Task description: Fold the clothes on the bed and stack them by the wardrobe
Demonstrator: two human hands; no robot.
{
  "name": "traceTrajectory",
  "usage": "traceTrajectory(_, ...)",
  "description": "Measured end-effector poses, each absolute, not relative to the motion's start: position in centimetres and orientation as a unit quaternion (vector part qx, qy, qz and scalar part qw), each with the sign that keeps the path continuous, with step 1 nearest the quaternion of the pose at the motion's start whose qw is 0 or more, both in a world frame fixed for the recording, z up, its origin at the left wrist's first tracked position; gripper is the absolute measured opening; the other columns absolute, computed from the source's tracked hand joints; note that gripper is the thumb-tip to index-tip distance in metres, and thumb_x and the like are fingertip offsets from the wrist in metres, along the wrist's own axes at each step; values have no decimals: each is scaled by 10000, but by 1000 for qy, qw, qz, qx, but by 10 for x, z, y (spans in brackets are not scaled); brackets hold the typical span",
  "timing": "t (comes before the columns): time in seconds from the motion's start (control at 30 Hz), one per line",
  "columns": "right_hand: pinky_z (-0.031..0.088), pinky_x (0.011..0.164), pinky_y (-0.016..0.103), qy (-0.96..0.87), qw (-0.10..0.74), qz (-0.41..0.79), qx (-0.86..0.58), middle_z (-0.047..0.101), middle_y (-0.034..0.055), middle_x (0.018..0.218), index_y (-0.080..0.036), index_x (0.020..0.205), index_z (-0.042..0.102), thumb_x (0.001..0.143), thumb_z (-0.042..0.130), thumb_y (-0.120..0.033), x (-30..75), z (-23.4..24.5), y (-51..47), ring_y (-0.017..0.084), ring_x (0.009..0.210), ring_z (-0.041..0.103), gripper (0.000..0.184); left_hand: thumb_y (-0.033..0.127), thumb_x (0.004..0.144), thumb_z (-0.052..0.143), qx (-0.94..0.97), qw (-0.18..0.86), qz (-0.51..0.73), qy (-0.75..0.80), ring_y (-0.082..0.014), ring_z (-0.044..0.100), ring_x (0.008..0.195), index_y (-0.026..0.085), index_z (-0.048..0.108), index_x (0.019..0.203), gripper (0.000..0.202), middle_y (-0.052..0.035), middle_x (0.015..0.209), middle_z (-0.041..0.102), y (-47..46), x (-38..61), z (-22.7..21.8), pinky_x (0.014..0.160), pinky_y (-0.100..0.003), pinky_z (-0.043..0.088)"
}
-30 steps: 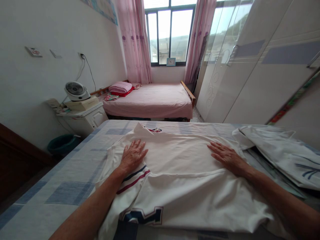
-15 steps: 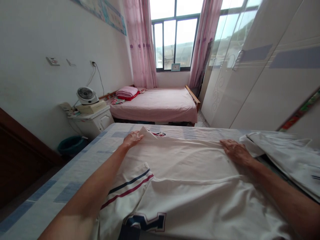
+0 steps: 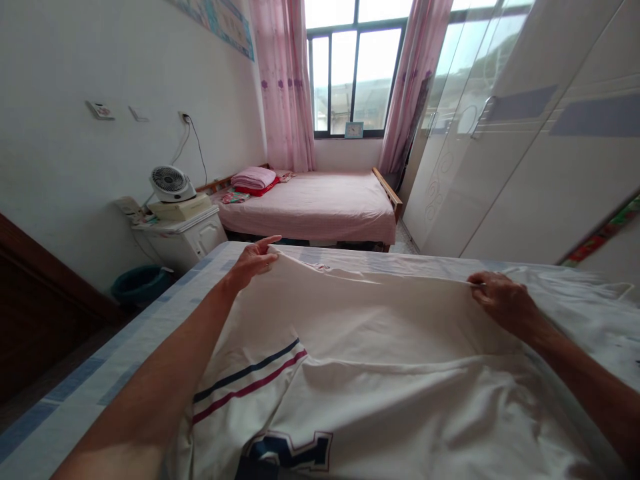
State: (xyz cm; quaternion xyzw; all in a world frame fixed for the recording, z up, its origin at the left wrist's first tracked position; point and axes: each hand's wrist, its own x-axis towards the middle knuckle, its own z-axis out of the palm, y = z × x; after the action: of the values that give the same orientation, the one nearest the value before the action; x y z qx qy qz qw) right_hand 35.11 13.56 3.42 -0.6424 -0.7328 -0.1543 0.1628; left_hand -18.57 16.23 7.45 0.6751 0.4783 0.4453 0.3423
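A white T-shirt (image 3: 380,333) with navy and red sleeve stripes and a navy print lies spread on the bed in front of me. My left hand (image 3: 253,259) pinches the shirt's far left corner and holds it raised off the bed. On the far right edge my right hand (image 3: 503,300) is closed on the fabric, also lifted. The far hem is stretched taut between the two hands.
The shirt lies on a blue-checked bedsheet (image 3: 95,373). Other white garments (image 3: 590,313) lie at the right. Beyond stand a pink bed (image 3: 320,203), a white nightstand (image 3: 183,237) with a fan (image 3: 170,183), a green bin (image 3: 137,283) and a white wardrobe (image 3: 525,147).
Both hands slid from flat on the shirt's middle to its far edge, closed on the fabric and lifted it off the bed.
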Motion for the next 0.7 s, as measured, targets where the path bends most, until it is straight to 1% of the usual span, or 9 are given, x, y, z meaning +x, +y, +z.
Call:
traceTrajectory(0.1, 428, 796, 363, -742, 196, -164, -619, 675, 113, 920, -178, 887, 605, 795, 410, -273, 365, 25, 108, 250, 897, 614, 236, 307, 758, 621, 671, 412, 391, 477, -138, 581, 744, 136, 441, 1351, 643, -45, 904, 661, 120, -201, 83, 676, -250, 462)
traceTrajectory(0.17, 436, 804, 362, -760, 185, -146, -606, 677, 92, 912, -200, 852, 598, 774, 435, -254, 372, 15, 91, 245, 890, 618, 189, 327, 742, 630, 679, 445, 327, 484, -190, 601, 880, 160, 467, 1339, 641, -75, 1041, 668, 93, -208, 80, 774, -298, 475)
traceTrajectory(0.23, 438, 816, 361, -785, 157, -124, -587, 674, 82, 912, -211, 830, 586, 759, 449, -225, 376, 5, 77, 245, 901, 615, 155, 299, 719, 618, 701, 428, 261, 507, -218, 593, 955, 174, 533, 1285, 586, -71, 1129, 651, 72, -210, 72, 821, -314, 467)
traceTrajectory(0.3, 434, 833, 363, -798, 142, -116, -575, 673, 78, 909, -215, 822, 576, 754, 454, -205, 377, -1, 69, 246, 913, 612, 140, 241, 671, 604, 727, 374, 217, 534, -233, 586, 979, 184, 611, 1198, 529, -55, 1152, 645, 59, -208, 62, 825, -305, 460)
traceTrajectory(0.33, 432, 838, 365, -797, 144, -119, -575, 673, 79, 906, -216, 818, 573, 756, 451, -201, 376, -2, 67, 247, 916, 612, 137, 223, 653, 592, 734, 348, 207, 545, -236, 587, 969, 185, 641, 1155, 506, -51, 1129, 655, 55, -206, 59, 809, -296, 461)
traceTrajectory(0.4, 428, 836, 376, -783, 162, -142, -583, 673, 85, 917, -218, 827, 570, 767, 444, -207, 374, 0, 64, 254, 924, 613, 139, 227, 653, 557, 729, 327, 209, 563, -224, 601, 885, 169, 679, 1078, 447, -51, 994, 686, 51, -203, 54, 737, -277, 466)
traceTrajectory(0.5, 426, 812, 394, -766, 184, -176, -591, 672, 96, 941, -217, 847, 572, 775, 445, -224, 370, 4, 59, 269, 933, 613, 146, 267, 683, 494, 691, 324, 273, 585, -185, 583, 735, 140, 695, 952, 359, -33, 792, 665, 47, -203, 53, 644, -255, 449)
traceTrajectory(0.57, 426, 820, 392, -781, 178, -167, -575, 674, 91, 931, -215, 832, 581, 760, 458, -217, 369, 6, 54, 267, 935, 613, 143, 272, 670, 483, 678, 313, 308, 590, -171, 565, 720, 142, 687, 862, 309, -21, 771, 648, 44, -207, 53, 651, -249, 437)
traceTrajectory(0.7, 426, 843, 372, -805, 159, -130, -556, 671, 71, 881, -208, 802, 594, 736, 477, -185, 364, 9, 41, 246, 922, 611, 136, 291, 635, 487, 683, 303, 261, 612, -151, 512, 621, 156, 667, 767, 261, 8, 655, 601, 42, -216, 48, 596, -240, 398)
